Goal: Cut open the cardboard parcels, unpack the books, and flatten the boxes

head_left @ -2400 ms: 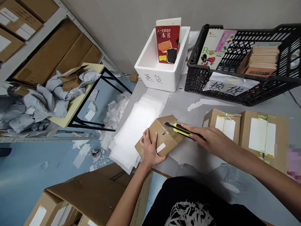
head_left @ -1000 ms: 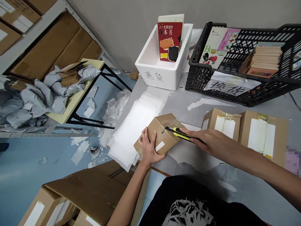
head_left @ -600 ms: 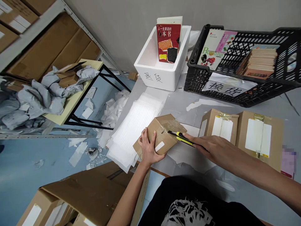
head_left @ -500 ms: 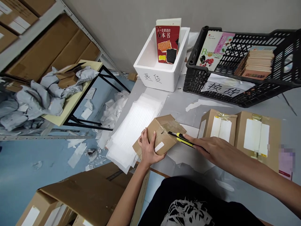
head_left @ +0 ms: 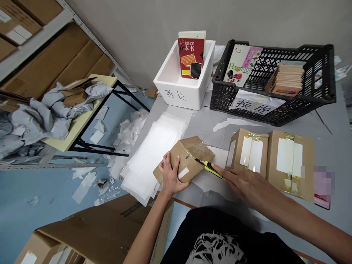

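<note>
Close to the near-left corner of the grey desk, a small brown cardboard box sits tilted beside, perhaps partly over, a stack of thin white packing sheets. The left hand is clamped on its near-left side, fingers spread; the right hand, apart from it, grips a slim black-and-yellow plastic cutter. The box lies left of the right hand, its clear-taped edge slanting down toward the blade (touching or just above, I cannot tell), and its long axis seems to run across, from the left palm toward the cutter. The box's underside, that palm and the cutter's rear end are hidden; a flat pink item toward the desk's right edge is partly pixelated
</note>
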A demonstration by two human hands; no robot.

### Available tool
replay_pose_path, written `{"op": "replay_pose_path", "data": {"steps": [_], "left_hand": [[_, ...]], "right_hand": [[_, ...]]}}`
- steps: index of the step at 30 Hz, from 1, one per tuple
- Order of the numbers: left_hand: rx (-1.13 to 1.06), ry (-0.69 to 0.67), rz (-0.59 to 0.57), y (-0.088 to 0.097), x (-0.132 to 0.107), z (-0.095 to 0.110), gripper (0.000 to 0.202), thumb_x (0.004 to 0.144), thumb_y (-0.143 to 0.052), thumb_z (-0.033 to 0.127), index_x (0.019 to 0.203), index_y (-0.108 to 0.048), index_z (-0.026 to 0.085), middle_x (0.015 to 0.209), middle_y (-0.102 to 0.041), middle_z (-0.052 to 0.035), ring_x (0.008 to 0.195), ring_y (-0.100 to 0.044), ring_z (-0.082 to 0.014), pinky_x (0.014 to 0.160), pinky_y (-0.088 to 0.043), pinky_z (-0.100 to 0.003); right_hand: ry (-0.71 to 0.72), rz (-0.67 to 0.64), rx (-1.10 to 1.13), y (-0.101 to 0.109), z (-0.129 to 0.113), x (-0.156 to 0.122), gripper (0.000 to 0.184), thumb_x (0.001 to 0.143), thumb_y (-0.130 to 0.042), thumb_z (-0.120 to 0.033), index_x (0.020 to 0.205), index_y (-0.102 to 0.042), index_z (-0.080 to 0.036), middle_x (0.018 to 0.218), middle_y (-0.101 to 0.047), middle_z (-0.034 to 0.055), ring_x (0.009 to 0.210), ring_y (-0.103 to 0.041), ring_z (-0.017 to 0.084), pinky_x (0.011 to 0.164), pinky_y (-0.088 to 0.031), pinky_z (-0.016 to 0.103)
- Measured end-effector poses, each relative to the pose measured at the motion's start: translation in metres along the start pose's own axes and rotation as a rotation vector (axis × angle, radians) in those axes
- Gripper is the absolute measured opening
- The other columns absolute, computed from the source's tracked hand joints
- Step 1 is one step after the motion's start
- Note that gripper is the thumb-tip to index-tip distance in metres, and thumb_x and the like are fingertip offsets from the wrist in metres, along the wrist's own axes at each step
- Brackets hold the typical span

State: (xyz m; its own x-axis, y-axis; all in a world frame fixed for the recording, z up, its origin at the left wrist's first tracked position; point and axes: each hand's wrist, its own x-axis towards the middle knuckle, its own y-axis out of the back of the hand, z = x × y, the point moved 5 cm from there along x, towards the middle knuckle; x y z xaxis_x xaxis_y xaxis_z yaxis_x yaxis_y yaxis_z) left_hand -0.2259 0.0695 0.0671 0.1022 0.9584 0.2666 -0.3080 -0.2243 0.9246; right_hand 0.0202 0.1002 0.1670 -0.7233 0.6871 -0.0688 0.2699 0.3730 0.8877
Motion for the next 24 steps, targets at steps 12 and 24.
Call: {"op": "replay_pose_path", "data": {"steps": [12,24], "left_hand": [[0.041,0.038,-0.03,-0.004,0.009,-0.002,0.096,0.062,-0.065,0.058,0.142,-0.033,0.015,0.152,-0.012,-0.0258,0.137,-0.019,-0.0429,0.101,-0.023,-0.053],[0.166,0.372,-0.143,-0.026,0.056,0.057,0.094,0.07,-0.057,0.064,0.144,-0.032,0.013,0.15,-0.019,-0.0273,0.132,-0.024,-0.0464,0.098,-0.025,-0.059]], "right_hand": [[-0.134,0.018,-0.16,0.002,0.006,-0.034,0.057,0.093,-0.035,-0.014,0.147,-0.028,-0.031,0.071,-0.06,0.0012,0.054,-0.053,0.014,0.048,-0.032,0.024],[-0.847,0.21,-0.641,-0.043,0.123,-0.057,0.063,0.081,-0.038,-0.002,0.139,-0.043,-0.028,0.09,-0.052,0.0129,0.077,-0.051,0.024,0.066,-0.042,0.035]]}}
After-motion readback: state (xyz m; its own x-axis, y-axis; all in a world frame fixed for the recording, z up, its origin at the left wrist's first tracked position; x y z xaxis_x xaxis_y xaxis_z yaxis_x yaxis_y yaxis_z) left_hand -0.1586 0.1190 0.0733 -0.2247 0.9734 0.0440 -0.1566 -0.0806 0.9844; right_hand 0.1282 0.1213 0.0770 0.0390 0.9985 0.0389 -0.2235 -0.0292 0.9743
